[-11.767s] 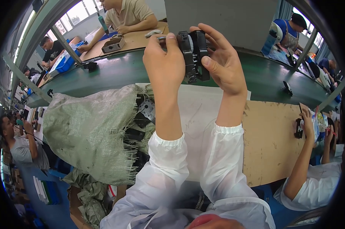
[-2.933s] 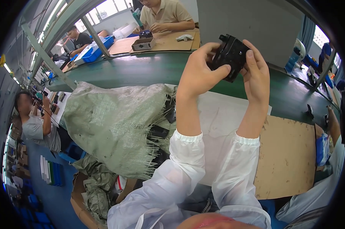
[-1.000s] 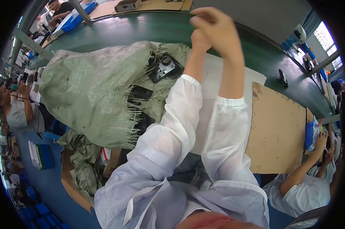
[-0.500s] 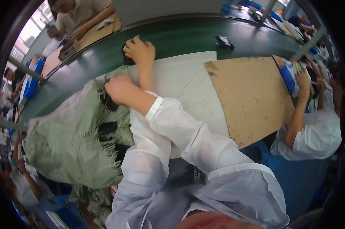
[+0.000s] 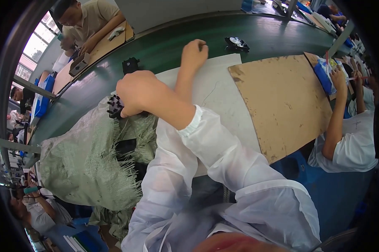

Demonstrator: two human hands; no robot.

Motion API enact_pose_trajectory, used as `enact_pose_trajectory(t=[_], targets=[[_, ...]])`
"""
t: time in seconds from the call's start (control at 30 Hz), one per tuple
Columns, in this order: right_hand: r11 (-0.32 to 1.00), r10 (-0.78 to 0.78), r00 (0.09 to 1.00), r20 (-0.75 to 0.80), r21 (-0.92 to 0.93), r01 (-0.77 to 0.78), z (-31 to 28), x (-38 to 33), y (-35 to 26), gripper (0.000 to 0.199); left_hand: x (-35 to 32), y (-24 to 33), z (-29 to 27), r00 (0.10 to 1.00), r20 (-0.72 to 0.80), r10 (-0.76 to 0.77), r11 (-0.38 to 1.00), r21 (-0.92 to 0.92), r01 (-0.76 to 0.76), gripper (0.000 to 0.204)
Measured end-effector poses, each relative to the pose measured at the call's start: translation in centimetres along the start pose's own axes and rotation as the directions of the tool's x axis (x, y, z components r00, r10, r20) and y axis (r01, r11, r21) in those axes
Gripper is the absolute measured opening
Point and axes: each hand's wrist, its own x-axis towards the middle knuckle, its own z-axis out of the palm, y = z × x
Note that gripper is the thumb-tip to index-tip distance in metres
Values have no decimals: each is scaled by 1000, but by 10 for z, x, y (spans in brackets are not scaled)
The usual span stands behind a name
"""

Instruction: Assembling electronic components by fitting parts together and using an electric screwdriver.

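Note:
My arms are crossed, the right forearm lying over the left. My right hand (image 5: 137, 92) is closed round a black plastic part (image 5: 115, 107) at the mouth of a pale green woven sack (image 5: 82, 155); its toothed end sticks out past the fingers. My left hand (image 5: 193, 56) hovers above the edge of the green belt (image 5: 168, 50), loosely bent, with nothing seen in it. Another black part (image 5: 130, 65) rests on the belt just beyond my right hand. Farther right on the belt sits a black part with a silvery face (image 5: 237, 44).
A white sheet (image 5: 227, 101) lies under my forearms, with a brown cardboard sheet (image 5: 282, 105) to its right. Co-workers sit at the far left and right. A small box (image 5: 79, 64) stands on the board by the far-left person.
My left hand has let go of the black part at the far belt edge and moved right. My right hand has come up from the sack with a black part. The silvery-faced part has shifted left.

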Motion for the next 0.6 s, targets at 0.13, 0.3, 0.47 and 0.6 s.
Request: enact_pose_trajectory(t=[0.13,0.3,0.47,0.6], targets=[[997,2,995,-98,79,6,-15,-17,4,37,-4,4,34,978,119,169,956,224,-192,27],[979,-61,994,-87,188,77,-28,-28,10,43,-9,-14,54,964,184,191,942,241,-233,28],[966,-63,990,-127,243,92,-32,-29,18,52,-10,-20,57,985,116,128,917,364,-161,26],[962,-50,991,-126,262,81,-39,-36,27,54,-13,-8,47,982,162,100,887,433,-162,27]])
